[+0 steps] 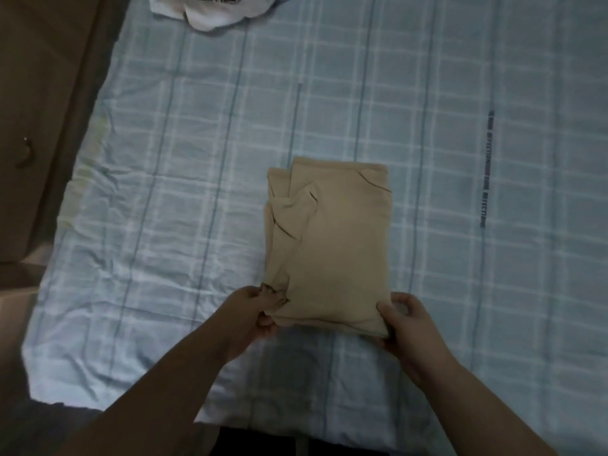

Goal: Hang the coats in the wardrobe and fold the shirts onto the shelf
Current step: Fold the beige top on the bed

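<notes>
A tan shirt (332, 241) lies folded into a tall rectangle on the bed, in the middle of the view. My left hand (260, 311) pinches its near left corner, fingers curled into the fabric. My right hand (408, 327) grips the near right corner, thumb on top and fingers under the edge. A white shirt with black print (210, 11) lies crumpled at the far edge of the bed, top left of centre.
The bed is covered by a pale blue checked sheet (164, 192) that fills most of the view. A brown wooden cabinet with a metal ring handle (28, 153) stands to the left. Dark floor shows at the lower left.
</notes>
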A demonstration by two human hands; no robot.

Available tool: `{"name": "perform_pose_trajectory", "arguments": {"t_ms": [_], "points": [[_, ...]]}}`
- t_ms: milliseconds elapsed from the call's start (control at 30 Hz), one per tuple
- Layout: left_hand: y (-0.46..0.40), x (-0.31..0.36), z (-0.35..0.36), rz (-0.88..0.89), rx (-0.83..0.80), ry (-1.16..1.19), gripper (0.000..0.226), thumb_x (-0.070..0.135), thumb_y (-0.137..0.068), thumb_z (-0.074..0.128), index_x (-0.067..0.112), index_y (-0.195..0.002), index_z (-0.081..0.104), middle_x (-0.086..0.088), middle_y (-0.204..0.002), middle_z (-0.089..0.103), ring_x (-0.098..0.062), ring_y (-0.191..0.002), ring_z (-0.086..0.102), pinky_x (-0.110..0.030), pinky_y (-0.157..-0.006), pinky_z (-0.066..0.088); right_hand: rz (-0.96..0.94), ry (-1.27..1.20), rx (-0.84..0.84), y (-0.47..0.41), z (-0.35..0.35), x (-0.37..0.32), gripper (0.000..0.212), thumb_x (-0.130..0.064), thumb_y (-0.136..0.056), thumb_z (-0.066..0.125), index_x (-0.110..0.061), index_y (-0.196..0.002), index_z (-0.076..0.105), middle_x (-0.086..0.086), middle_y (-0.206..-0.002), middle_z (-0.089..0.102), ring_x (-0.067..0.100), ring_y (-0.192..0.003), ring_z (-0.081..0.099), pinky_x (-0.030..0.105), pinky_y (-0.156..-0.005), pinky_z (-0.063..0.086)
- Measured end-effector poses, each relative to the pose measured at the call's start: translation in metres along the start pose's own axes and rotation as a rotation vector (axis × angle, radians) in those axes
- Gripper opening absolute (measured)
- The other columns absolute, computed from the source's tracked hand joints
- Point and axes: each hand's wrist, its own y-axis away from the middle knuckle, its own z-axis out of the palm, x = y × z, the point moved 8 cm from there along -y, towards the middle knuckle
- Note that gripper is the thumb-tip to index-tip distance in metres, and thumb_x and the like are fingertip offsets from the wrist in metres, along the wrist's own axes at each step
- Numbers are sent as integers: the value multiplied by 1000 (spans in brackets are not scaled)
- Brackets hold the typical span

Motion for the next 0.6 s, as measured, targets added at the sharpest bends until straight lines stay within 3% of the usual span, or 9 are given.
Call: {"name": "perform_pose_trajectory", "arguments": {"t_ms": [67, 133, 200, 300, 400, 467, 600], "points": [[7, 18, 2, 80, -24, 52, 62, 33, -63, 90, 6, -109, 58, -13, -73, 58, -21, -61, 53, -40, -65, 53, -68, -33, -30, 9, -2, -18, 39, -7, -93, 62, -28, -125, 57, 2, -105, 69, 17, -75, 71, 35, -57, 57], [16, 42, 5, 143, -25, 50, 57, 26, -77, 78, 26, -128, 52, -11, -91, 71, -24, -68, 64, -42, -66, 56, -136, 23, -114, 20, 4, -45, 44, -11, -94, 61, -39, -127, 62, 2, -103, 73, 19, -80, 69, 38, -63, 56], [26, 75, 13, 217, -61, -8, 44, 22, -89, 62, 38, -129, 53, -8, -96, 73, -26, -73, 70, -43, -67, 58, -183, -18, -178, 24, 11, -73, 32, -10, -95, 57, -28, -116, 72, 9, -102, 74, 17, -76, 65, 30, -58, 54], [28, 117, 27, 272, -142, 1, 30, 32, -93, 50, 20, -118, 63, -14, -95, 73, -31, -82, 72, -43, -70, 59, -205, -138, -222, 17, 22, -111, 24, -13, -97, 51, -6, -106, 72, 16, -97, 70, 20, -73, 64, 27, -51, 51], [13, 144, 36, 239, -160, 161, 45, 42, -99, 37, 10, -114, 64, -20, -99, 73, -35, -97, 70, -45, -77, 59, -151, -293, -258, -1, 36, -140, 27, -21, -97, 46, -5, -103, 68, 15, -83, 68, 22, -62, 64, 27, -51, 54], [-3, 159, 40, 253, -147, 277, 48, 41, -103, 33, 6, -126, 55, -25, -114, 68, -37, -109, 66, -46, -85, 57, -124, -385, -244, -19, 44, -157, 27, -23, -98, 44, -5, -102, 65, 12, -76, 71, 21, -62, 69, 27, -58, 59], [-35, 173, 43, 295, -26, 366, 55, 30, -103, 42, 1, -148, 27, -23, -122, 65, -32, -111, 65, -46, -94, 52, -145, -450, -173, -55, 65, -170, 33, -12, -101, 40, -1, -130, 49, 19, -101, 70, 26, -86, 73, 31, -73, 61]]}}
